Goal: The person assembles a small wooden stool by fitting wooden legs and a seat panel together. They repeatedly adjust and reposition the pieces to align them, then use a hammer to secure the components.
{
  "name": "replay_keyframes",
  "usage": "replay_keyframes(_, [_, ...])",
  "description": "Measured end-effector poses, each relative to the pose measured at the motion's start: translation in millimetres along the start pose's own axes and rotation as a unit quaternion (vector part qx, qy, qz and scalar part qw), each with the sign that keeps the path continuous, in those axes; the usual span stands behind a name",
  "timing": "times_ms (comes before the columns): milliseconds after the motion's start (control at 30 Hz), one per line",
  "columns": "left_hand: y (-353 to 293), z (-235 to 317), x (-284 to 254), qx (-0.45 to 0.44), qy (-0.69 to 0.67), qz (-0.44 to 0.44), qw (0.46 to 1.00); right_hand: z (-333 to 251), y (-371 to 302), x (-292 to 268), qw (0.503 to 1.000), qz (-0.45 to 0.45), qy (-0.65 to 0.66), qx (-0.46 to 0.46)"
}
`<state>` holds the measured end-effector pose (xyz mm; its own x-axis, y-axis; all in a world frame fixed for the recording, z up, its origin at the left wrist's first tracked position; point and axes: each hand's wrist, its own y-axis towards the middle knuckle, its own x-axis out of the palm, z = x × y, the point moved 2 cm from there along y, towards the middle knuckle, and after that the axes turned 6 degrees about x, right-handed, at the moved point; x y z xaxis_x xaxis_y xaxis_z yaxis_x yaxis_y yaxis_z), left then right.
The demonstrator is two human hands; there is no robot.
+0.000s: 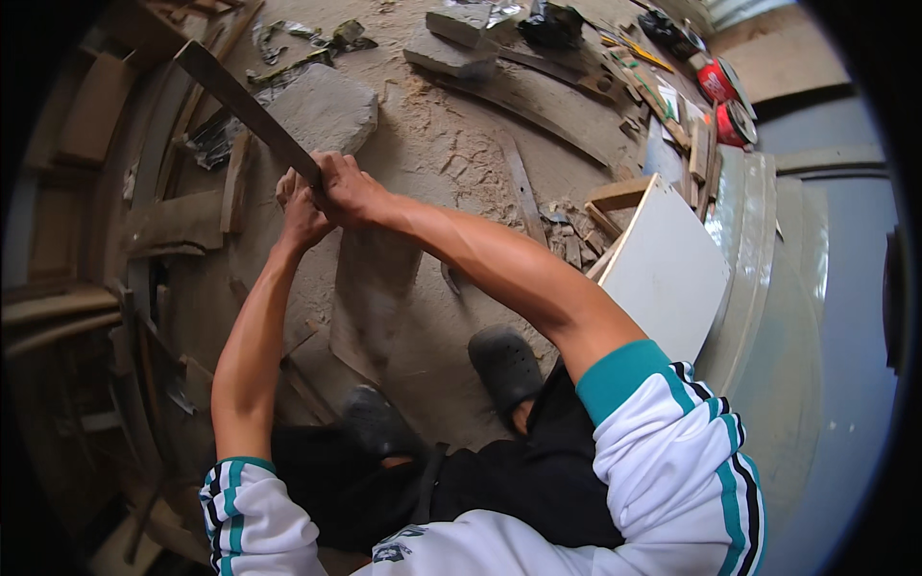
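Both arms reach forward, and my hands meet around a long, flat, dark strip (pixel 245 108) that slants up to the far left. Its material is hard to make out. My left hand (pixel 303 213) is closed on its near end, thumb side toward the other hand. Pressed close beside it, my right hand (pixel 350 190) also wraps the strip, knuckles up. Below my hands a wide brownish board (pixel 370 302) shows above the floor; whether it joins the strip I cannot tell. A pale stone slab (pixel 322 106) lies just beyond my hands.
Dark clogs (pixel 504 365) are on my feet on the dusty floor. To the right leans a white panel (pixel 667 274) near glass-like sheets (pixel 783 298). Red cans (pixel 732 125), concrete blocks (pixel 451 48) and scrap wood lie farther off. Wooden frames (pixel 91 106) stand left.
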<state>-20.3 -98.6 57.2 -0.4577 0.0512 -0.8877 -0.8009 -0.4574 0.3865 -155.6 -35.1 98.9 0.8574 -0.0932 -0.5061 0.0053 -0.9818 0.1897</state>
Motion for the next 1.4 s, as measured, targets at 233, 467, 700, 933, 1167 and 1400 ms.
replay_keyframes(233, [18, -28, -4, 0.096, -0.23, -0.191, 0.949, -16, -9, 12, 0.996, 0.035, -0.067, -0.048])
replay_keyframes(467, [26, -21, 16, 0.173, -0.262, -0.135, 0.94, -40, -35, 10, 0.972, 0.117, -0.183, 0.093])
replay_keyframes(700, [30, -7, 1, 0.021, -0.235, -0.234, 0.943, -32, -171, -130, 0.862, 0.176, -0.337, 0.335])
replay_keyframes(933, [42, -9, -27, -0.083, -0.177, -0.293, 0.936, 6, -334, -270, 0.716, 0.307, -0.343, 0.524])
replay_keyframes(1167, [28, -19, -38, -0.167, -0.13, -0.344, 0.915, 17, -405, -339, 0.571, 0.286, -0.288, 0.714])
replay_keyframes(1400, [17, -24, -43, -0.246, -0.049, -0.365, 0.897, 33, -406, -355, 0.516, 0.317, -0.251, 0.755])
